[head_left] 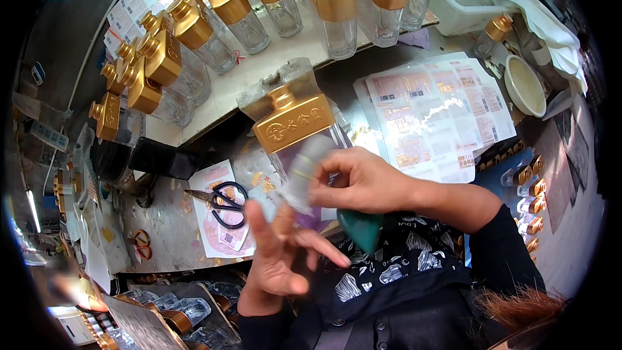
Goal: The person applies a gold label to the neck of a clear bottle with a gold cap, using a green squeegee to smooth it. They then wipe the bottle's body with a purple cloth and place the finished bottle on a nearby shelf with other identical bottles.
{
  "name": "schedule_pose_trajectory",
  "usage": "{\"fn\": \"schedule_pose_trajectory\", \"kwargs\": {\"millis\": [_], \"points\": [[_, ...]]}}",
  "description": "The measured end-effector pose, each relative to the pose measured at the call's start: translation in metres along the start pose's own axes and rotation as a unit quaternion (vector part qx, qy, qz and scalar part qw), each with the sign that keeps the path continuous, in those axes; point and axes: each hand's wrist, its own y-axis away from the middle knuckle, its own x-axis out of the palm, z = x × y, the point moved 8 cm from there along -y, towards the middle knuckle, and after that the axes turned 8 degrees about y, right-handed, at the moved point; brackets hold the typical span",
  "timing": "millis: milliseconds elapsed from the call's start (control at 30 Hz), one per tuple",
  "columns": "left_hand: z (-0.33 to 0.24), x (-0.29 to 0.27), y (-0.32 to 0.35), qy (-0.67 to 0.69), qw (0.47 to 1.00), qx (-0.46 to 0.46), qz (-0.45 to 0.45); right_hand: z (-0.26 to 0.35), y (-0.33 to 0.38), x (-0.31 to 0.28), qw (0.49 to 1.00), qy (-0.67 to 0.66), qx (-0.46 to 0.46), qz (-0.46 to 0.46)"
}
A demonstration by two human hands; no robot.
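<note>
At far left, stood in a curved row on the pale shelf point(259, 78): clear glass bottles with gold caps point(159, 58), close to each other, some touching. Below them, lay on a pink and white printed sheet point(217, 220) on the worn table point(168, 233): black-handled scissors point(223, 204), blades pointed left. Near the lower left edge, packed in a tray point(146, 324): more bottles on their sides. Then the left hand point(278, 256), raised in the lower middle, palm turned toward the camera, fingers spread wide and thumb out to the right, gripped nothing; only the fingertips came near a blurred pale strip point(304, 172). Just above, stood upright in the centre: the nearest bottle with a gold cap point(291, 120), covered on top by clear wrap, its glass body partly hidden behind the hands. Further right, the right hand point(359, 181), closed in a pinch around the pale strip, thumb and fingers pressed on it just in front of the bottle; a dark green piece point(361, 230) hung below this hand, could not tell if held. Behind the right wrist, spread flat: sheets of printed labels point(440, 116). At far right, a shallow white bowl point(525, 87), and lower, small bottles with gold caps point(528, 188) laid in a row.
</note>
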Motion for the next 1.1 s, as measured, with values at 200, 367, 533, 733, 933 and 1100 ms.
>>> {"fn": "schedule_pose_trajectory", "kwargs": {"millis": [200, 367, 533, 733, 933, 1100], "points": [[0.008, -0.008, 0.004, -0.324, 0.946, -0.025, 0.015, 0.049, 0.013, -0.003, 0.923, 0.306, -0.185, -0.142], [0.011, -0.004, 0.007, -0.373, 0.927, -0.006, 0.025, 0.048, 0.013, 0.004, 0.9, 0.35, -0.242, -0.095], [0.0, -0.017, -0.011, -0.228, 0.958, -0.005, -0.173, 0.051, 0.011, 0.007, 0.892, 0.335, -0.303, -0.032], [-0.05, -0.087, -0.101, -0.531, 0.817, 0.08, -0.209, -0.026, -0.044, -0.118, 0.964, 0.164, -0.009, -0.209], [-0.011, -0.102, -0.141, -0.557, 0.823, -0.107, -0.034, -0.066, -0.061, -0.101, 0.996, 0.006, 0.066, -0.058], [-0.008, -0.09, -0.145, -0.538, 0.827, -0.162, 0.022, -0.061, -0.077, -0.104, 0.998, 0.047, 0.041, 0.024]]}}
